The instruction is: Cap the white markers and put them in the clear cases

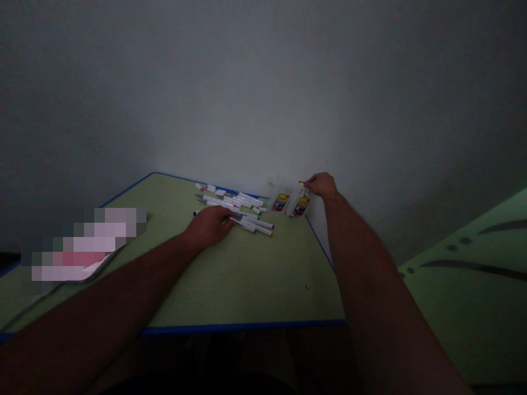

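Pale wall (247, 99) is backing a green table (255, 285) edged in blue. My right hand (323, 184) is bringing thumb and fingers together at the top of the right clear case (302, 206), which is standing at eight o'clock from it; whether they are gripping the small red-and-yellow tip (302, 182) there, I cannot tell. My left hand (209, 225) is resting low with curled fingers touching the white markers (263, 225), which are lying from twelve to three o'clock around it; its hold is too dark to judge. Another clear case (280, 201) is standing at two o'clock from that hand. Further out, a pixelated pinkish object (94, 241) is lying at nine o'clock.
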`<action>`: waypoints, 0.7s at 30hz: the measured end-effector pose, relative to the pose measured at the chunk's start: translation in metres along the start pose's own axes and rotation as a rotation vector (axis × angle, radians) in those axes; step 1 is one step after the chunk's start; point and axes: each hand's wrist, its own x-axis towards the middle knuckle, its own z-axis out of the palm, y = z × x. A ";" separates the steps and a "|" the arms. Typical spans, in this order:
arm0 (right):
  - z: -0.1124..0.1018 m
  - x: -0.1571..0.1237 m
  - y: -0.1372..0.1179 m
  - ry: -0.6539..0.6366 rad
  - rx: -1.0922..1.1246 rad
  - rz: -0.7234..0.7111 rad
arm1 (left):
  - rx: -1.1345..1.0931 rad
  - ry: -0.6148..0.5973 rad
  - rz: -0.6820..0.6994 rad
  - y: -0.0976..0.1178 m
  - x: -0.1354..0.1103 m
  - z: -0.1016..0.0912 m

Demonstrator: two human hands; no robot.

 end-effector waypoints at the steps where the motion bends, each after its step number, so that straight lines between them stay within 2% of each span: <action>1: 0.000 0.000 0.000 -0.003 -0.004 0.000 | 0.002 0.000 0.001 0.000 0.000 0.000; 10: -0.002 -0.001 -0.001 -0.015 0.027 0.028 | -0.002 -0.006 -0.007 0.000 0.000 0.000; 21: 0.002 0.007 -0.001 -0.035 -0.088 0.027 | 0.003 -0.018 -0.019 0.000 0.000 0.000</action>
